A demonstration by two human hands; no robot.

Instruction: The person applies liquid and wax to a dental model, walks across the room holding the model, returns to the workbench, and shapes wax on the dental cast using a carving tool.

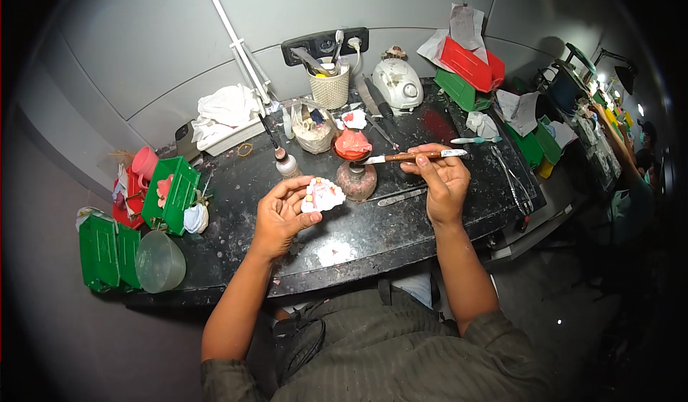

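Observation:
My left hand (278, 219) grips a white plaster dental cast (327, 197) by its edge; pink and yellowish patches show on it. In my right hand (446, 187) is a wax knife (401, 157) with a brown handle, held level between thumb and fingers. Its blade points left, beside a glass spirit lamp (356, 183). Over the lamp sits a dark red dish with a lump of pink wax (352, 142). Whether the blade touches the lamp or dish, I cannot tell. A second slim metal tool (401, 198) lies on the bench between my hands.
Left of the lamp stands a small bottle with a brush (288, 165). Behind are a messy bowl (314, 128), a woven tool cup (329, 89) and a white machine (398, 85). Green bins (172, 194) and a clear bowl (160, 261) line the left; metal instruments (510, 176) lie right.

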